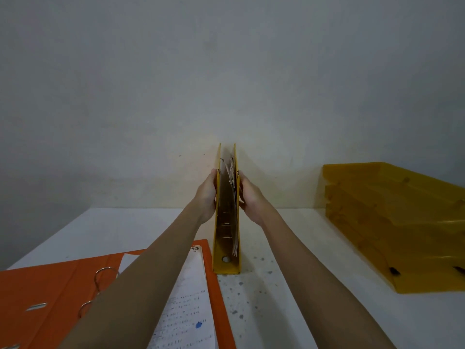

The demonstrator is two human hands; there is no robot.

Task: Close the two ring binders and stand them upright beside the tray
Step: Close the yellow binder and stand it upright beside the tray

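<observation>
Yellow binder (226, 265) upright on the counter (289, 298), held between both your hands.

Your left hand (207, 195) presses the left cover and your right hand (249, 195) the right cover, each grip clamped flat on the binder, covers nearly parallel with loose papers (232, 177) showing between them. It stands on its spine end at mid-counter, well left of the yellow stacked tray (392, 222), which sits far right. The orange binder (50, 298) lies open and flat at near left, rings (105, 275) exposed, a printed sheet (186, 306) on its right cover, under your left forearm.
</observation>
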